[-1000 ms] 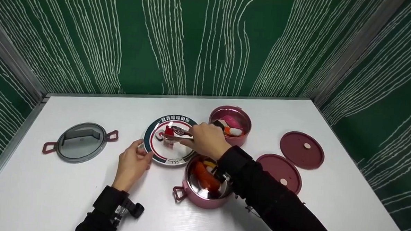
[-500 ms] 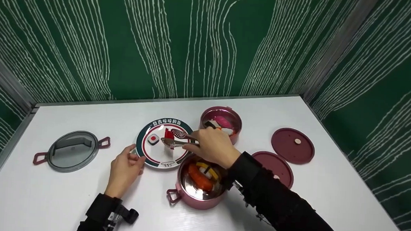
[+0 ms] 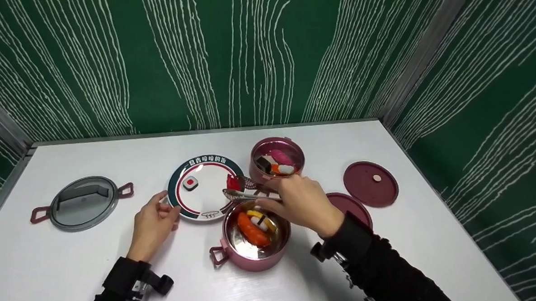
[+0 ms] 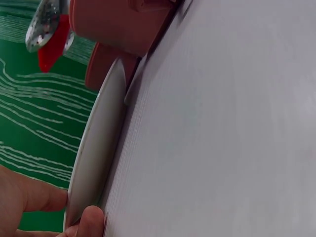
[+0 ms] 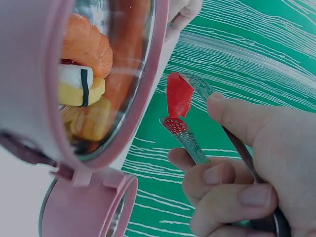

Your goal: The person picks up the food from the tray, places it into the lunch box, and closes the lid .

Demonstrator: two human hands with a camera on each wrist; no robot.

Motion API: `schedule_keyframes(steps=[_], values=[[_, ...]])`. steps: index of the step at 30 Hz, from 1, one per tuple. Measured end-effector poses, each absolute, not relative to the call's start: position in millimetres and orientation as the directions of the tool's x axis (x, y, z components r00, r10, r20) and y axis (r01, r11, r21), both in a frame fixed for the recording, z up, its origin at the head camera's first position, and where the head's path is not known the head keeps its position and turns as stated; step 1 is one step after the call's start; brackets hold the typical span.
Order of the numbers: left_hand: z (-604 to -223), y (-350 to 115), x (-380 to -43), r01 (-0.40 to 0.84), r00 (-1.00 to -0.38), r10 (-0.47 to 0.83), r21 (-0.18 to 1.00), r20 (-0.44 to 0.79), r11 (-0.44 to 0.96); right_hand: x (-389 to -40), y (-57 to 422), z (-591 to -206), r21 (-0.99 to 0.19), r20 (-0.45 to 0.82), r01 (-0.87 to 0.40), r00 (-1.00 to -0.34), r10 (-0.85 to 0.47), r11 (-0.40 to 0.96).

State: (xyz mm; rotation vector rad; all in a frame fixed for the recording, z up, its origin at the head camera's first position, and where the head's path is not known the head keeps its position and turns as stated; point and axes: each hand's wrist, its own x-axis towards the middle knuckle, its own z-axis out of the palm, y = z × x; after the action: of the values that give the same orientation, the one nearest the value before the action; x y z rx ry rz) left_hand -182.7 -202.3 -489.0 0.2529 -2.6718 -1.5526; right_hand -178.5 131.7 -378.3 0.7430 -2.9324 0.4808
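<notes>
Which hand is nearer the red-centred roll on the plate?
The left hand: it holds the plate by its rim, near the roll. The right hand, gripping the tongs, is farther away, past the plate's right side.

Behind a white table (image 3: 427,234), a green wall (image 3: 159,105) is rising, and 2 green side walls (image 3: 489,151) are standing at the left and right. Pale wavy lines (image 3: 359,28) are running down all 3. Grey metal bars (image 3: 413,75) are marking the corners, and soft light is reflecting on the table.
</notes>
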Motion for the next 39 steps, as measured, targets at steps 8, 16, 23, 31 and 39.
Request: schedule_keyframes(steps=[8,16,23,31,39], values=[[-489,-203,-181,-0.109,-0.986,-0.160,0.871,-0.036,0.479,-155,156,-379,-0.257,0.181,-0.515,-0.857,-0.483,0.818],[-491,-204,-180,-0.130,-0.985,-0.163,0.863,-0.056,0.488,-137,166,-388,-0.295,0.141,-0.529,-0.848,-0.511,0.796],[-489,-203,-180,-0.137,-0.984,-0.163,0.869,-0.065,0.476,-126,161,-397,-0.285,0.123,-0.553,-0.831,-0.542,0.783],[-488,-201,-181,-0.125,-0.986,-0.156,0.864,-0.055,0.487,-121,154,-403,-0.207,0.100,-0.552,-0.833,-0.544,0.808],[-488,-202,-181,-0.133,-0.986,-0.157,0.861,-0.062,0.492,-119,152,-405,-0.192,0.106,-0.564,-0.825,-0.555,0.803]])
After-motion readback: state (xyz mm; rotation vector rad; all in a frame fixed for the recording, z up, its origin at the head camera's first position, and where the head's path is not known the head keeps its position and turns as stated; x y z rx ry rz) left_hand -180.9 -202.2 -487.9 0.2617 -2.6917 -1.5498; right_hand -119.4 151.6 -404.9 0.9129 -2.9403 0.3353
